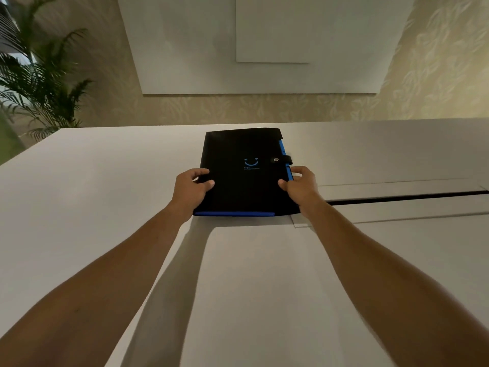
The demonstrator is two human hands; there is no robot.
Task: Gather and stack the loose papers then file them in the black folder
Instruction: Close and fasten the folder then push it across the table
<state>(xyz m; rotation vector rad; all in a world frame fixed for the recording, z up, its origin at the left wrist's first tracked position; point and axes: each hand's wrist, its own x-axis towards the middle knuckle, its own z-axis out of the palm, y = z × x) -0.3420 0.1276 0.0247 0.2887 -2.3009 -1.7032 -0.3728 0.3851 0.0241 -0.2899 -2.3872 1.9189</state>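
Flat on the table (105, 194), mid-far, lies the folder (243, 154), snap strap fastened, blue edging showing. Left hand (191, 190) grips its left edge, right hand (301, 188) its right edge by the blue tabs; likely steadying or squaring it. No loose papers visible; filing looks done. White tabletop, cable slot (407, 197) right. Plant (39, 80) far left, patterned wall behind.

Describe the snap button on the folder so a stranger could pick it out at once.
Start at the white table and find the black folder held flat between the left hand and right hand. On its right side a black strap wraps over the cover; the snap button is the small silver dot there, the only metal on it.
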